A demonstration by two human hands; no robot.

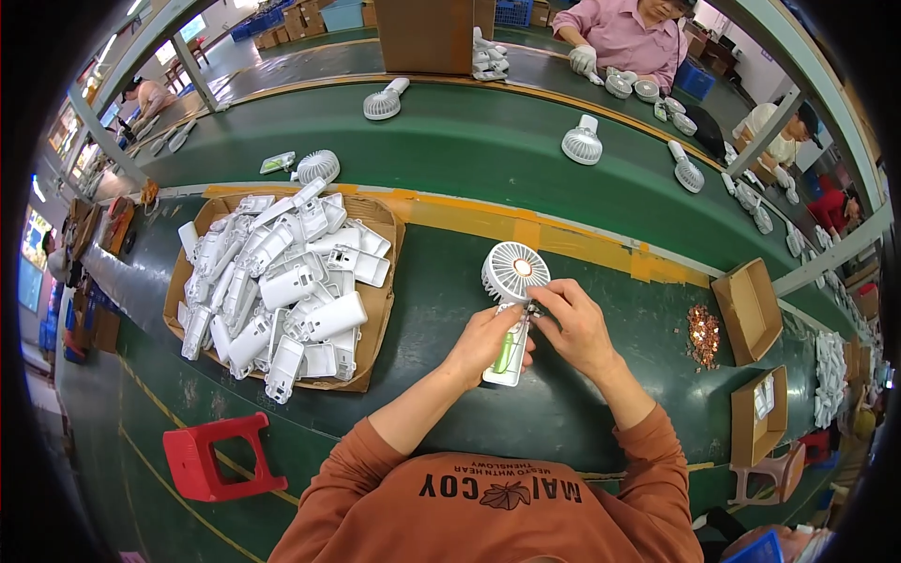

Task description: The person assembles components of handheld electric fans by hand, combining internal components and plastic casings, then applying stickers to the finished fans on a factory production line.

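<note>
A white handheld fan point(516, 272) with a round ribbed head is in front of me, its handle pointing toward my body. My left hand point(479, 347) is closed around the handle, thumb on top near the neck. Inside the opened handle lies a green part point(507, 353), probably a battery. The fingers of my right hand point(580, 328) are pinched together at the neck, just below the fan head. Whatever is between those fingertips is too small to make out. To the left, a shallow cardboard box point(383, 328) is heaped with white plastic handle covers point(291, 281).
Copper-coloured small parts point(703, 338) lie in a pile at right, beside two cardboard trays point(751, 310). Beyond the taped table edge runs a green conveyor belt point(450, 141) carrying several fans point(582, 143). A gloved co-worker point(624, 38) sits across it. A red stool point(221, 460) stands at lower left.
</note>
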